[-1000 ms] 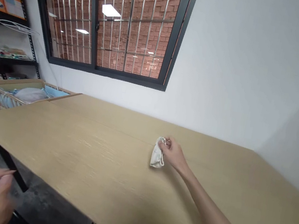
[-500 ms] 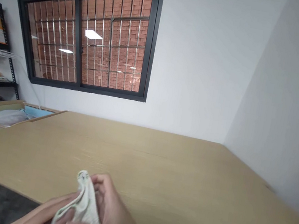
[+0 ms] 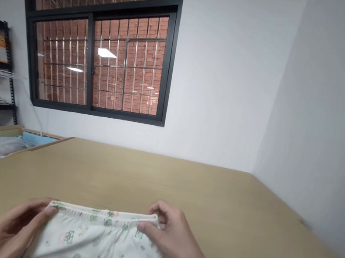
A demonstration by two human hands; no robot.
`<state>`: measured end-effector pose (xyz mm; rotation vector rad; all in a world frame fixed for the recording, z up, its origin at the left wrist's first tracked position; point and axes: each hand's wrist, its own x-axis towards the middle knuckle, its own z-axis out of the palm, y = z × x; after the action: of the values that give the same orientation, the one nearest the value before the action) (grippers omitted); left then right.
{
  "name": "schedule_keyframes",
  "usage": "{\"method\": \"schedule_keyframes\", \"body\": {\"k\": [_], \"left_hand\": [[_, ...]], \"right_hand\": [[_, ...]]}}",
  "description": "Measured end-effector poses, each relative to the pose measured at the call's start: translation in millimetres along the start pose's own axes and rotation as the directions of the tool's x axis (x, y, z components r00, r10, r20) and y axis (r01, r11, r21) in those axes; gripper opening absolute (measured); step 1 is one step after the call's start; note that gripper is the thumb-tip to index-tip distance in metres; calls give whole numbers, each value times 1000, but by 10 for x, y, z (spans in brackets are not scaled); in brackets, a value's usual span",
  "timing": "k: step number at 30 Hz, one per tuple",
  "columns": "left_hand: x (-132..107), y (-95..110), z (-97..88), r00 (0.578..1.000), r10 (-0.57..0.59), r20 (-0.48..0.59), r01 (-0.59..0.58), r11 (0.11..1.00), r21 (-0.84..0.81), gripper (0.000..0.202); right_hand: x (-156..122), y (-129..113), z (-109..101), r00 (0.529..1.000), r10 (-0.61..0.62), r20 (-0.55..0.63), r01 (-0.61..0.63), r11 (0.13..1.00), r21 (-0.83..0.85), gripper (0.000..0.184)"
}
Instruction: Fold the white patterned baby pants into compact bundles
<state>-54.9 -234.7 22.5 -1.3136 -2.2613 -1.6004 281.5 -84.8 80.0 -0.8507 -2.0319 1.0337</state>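
Note:
A small pair of white pants [image 3: 99, 243] with a green and pink print hangs between my hands at the near edge of the table. Its gathered elastic waistband is at the top, stretched nearly straight. My left hand [image 3: 14, 223] pinches the left end of the waistband, thumb in front. On the other end, my right hand [image 3: 170, 235] has a closed grip with the thumb across the front. The lower part of the pants runs out of the bottom of the view.
A wide wooden tabletop [image 3: 223, 218] reaches back to the white wall. Beyond its left edge stands a wooden crib [image 3: 12, 129] with blue and white bedding. A black shelf rack [image 3: 12, 92] holds boxes and papers. A barred window [image 3: 124, 62] is above.
The pants were bunched between my close-set hands. Now my hands are apart, left and right, and the waistband is spread wide. The view has tilted up slightly.

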Motion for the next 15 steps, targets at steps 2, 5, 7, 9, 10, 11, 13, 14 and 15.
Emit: {"method": "schedule_keyframes", "body": {"k": [2,5,7,9,10,11,13,14,15], "left_hand": [[148,121,121,999,1,47,-1,1000,-10,46],[415,423,334,974,213,82,-215,977,11,45],[612,636,543,918,378,124,-385,922,44,42],[817,802,828,861,458,220,-484,872,79,40],[918,857,1002,840,465,279,-503,860,84,41],[1016,889,1196,822,452,346,-507,858,81,42],[1194,888,1634,793,405,454,-483,873,65,41],[1270,858,1870,783,375,497,-462,885,59,38],[1336,812,2109,774,350,527,-443,895,56,35]], "right_hand": [[-9,-42,-250,999,-27,-44,25,999,-31,17],[18,-84,-636,990,-114,-86,105,989,-102,21],[114,-38,-844,982,-156,-108,136,975,-173,24],[297,104,-989,977,-166,-136,129,960,-248,25],[420,216,-1036,976,-161,-150,114,952,-283,25],[561,356,-1066,975,-155,-156,100,944,-315,25],[877,711,-1082,981,-135,-140,76,929,-362,24],[1041,917,-1071,986,-113,-125,58,925,-375,23],[1200,1134,-1052,990,-83,-112,35,925,-379,22]]}}
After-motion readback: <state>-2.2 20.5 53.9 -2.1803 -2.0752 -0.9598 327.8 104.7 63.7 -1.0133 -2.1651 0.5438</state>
